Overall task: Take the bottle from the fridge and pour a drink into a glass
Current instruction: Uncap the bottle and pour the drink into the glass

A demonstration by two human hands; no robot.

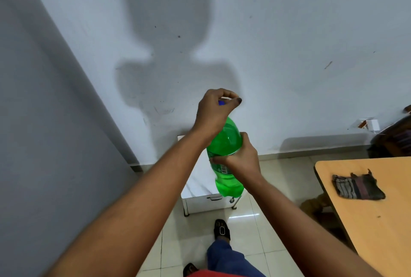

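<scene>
Green bottle [224, 141] in right hand [241, 161], left hand [213, 112] gripping cap [221, 102]

Pale room, tiled floor, shadow ahead of you

Beyond your hands a pale wall [289, 32] bears a shadow; below them a small white cabinet [200, 192] stands on glossy tiles [249, 232]; to their right, a wooden table [378, 221] holds a striped cloth [358, 186].

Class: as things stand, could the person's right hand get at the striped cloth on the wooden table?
Probably not at once: the right hand is wrapped around the green bottle. The way to the striped cloth on the wooden table looks otherwise clear.
</scene>
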